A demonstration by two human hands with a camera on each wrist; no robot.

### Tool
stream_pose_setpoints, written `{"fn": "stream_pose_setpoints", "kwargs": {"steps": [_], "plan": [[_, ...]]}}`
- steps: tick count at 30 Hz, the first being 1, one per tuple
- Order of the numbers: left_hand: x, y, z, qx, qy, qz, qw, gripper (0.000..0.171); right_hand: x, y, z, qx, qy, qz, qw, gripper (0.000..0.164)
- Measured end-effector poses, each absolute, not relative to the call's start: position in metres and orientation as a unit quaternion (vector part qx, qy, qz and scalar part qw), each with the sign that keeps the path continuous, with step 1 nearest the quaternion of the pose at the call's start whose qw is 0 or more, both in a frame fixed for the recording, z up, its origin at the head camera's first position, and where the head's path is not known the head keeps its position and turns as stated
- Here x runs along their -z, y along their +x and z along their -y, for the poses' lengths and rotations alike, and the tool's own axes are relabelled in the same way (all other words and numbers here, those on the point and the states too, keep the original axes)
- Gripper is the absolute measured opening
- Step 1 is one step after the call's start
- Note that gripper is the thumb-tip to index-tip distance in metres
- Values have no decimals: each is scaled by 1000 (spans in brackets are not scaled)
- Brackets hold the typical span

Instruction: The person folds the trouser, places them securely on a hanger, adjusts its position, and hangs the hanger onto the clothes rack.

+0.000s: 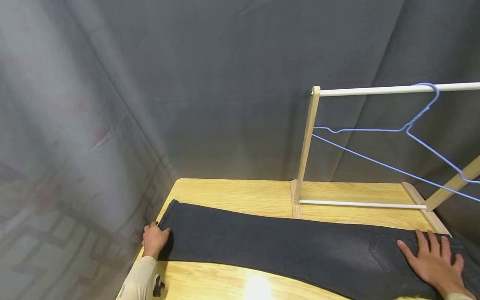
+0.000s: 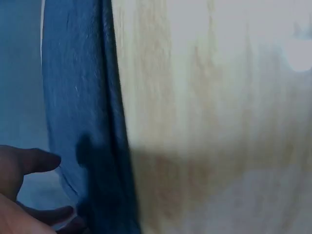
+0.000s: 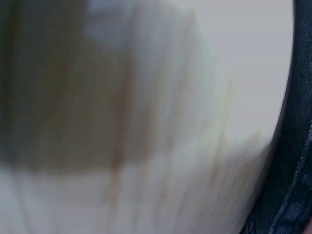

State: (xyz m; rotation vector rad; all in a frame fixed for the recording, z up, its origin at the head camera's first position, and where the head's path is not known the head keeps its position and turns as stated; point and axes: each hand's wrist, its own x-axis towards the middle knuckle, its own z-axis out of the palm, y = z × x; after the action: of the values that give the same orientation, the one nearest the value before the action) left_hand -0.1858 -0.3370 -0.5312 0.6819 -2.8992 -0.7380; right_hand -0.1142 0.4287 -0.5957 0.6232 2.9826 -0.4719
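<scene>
Dark folded jeans (image 1: 262,241) lie lengthwise across the wooden table, with the hem at the left and a pocket at the right. At the hem, my left hand (image 1: 154,239) touches the end of the leg. Its fingers (image 2: 41,160) appear spread apart beside the cloth edge in the left wrist view. My right hand (image 1: 435,260) rests on the jeans by the pocket, palm down with fingers spread. Only a strip of the jeans (image 3: 292,190) shows at the right of the right wrist view, where most of that hand is out of sight.
Behind the jeans at the right stands a wooden rack (image 1: 305,146) with a white top rail (image 1: 367,91). A blue wire hanger (image 1: 375,130) hangs from it. Grey curtain (image 1: 232,104) surrounds the table (image 1: 232,191). A small black object (image 1: 158,286) is by the left sleeve.
</scene>
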Motion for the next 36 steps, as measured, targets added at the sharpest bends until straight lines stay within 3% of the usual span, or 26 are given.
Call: {"fn": "stream_pose_setpoints", "kwargs": {"steps": [10, 16, 18, 20, 24, 30, 36], "plan": [[522, -180, 354, 271, 271, 923, -40, 60, 593, -114, -427, 161, 194, -967, 33, 103], [502, -189, 360, 401, 214, 876, -161, 84, 594, -114, -426, 157, 198, -967, 30, 102], [498, -191, 361, 401, 201, 876, -177, 89, 594, -114, -427, 156, 202, -967, 28, 103], [498, -192, 362, 397, 198, 880, -171, 82, 593, -114, -428, 156, 203, -966, 25, 103], [500, -192, 361, 432, 220, 865, -128, 37, 592, -115, -430, 156, 203, -966, 24, 103], [491, -188, 358, 509, 223, 826, -95, 31, 591, -116, -429, 160, 215, -963, 32, 107], [471, -186, 359, 436, 171, 881, -61, 28, 593, -121, -418, 178, 211, -960, 47, 105]]}}
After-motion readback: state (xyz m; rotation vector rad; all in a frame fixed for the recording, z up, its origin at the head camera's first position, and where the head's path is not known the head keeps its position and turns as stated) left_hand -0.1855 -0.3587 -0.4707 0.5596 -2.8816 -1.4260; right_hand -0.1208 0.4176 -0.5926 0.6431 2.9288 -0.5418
